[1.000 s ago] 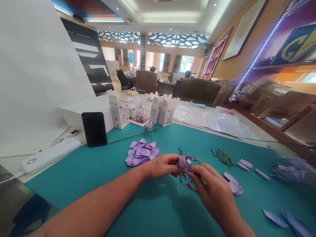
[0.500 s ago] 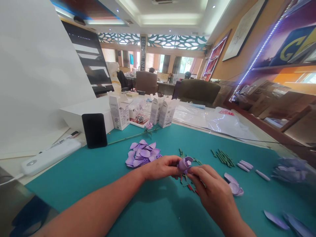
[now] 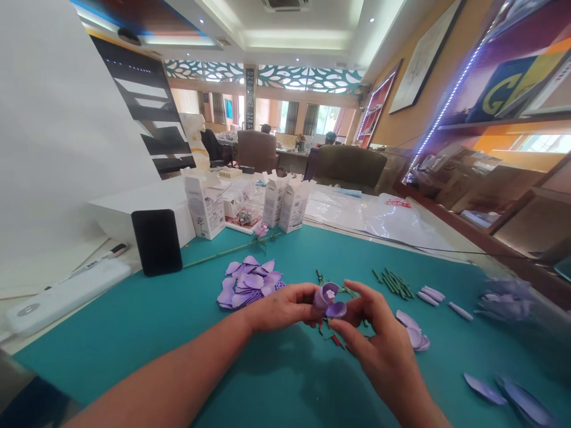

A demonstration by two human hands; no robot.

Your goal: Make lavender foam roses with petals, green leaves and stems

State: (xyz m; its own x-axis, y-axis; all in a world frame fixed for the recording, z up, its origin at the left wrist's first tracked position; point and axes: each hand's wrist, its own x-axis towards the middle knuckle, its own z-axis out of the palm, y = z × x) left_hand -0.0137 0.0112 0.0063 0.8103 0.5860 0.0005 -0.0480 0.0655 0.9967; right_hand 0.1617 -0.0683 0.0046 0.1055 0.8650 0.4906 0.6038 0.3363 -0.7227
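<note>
My left hand (image 3: 289,306) is closed around a purple artificial flower (image 3: 322,296), its cupped petals turned upward around a small pale centre. A loose-looking petal (image 3: 336,310) juts out from its right side. Around that petal, my right hand (image 3: 375,330) has thumb and forefinger spread apart; the thumb tip is close beneath it, and I cannot tell whether they touch. Left of my hands lies a heap of purple petals (image 3: 250,282). Under and behind the flower are scattered green and red bits (image 3: 335,340), partly hidden by my fingers.
Green stem pieces (image 3: 393,283), pale purple tubes (image 3: 430,295) and more petals (image 3: 413,331) lie to the right on the green mat (image 3: 254,380). A finished-looking flower's stem (image 3: 218,255) stretches behind the heap, near a black tablet-like panel (image 3: 157,242) and white boxes (image 3: 204,205).
My right thumb and forefinger have opened from a pinch at the flower. A petal now sticks out on the flower's right side. The whole view has shifted slightly.
</note>
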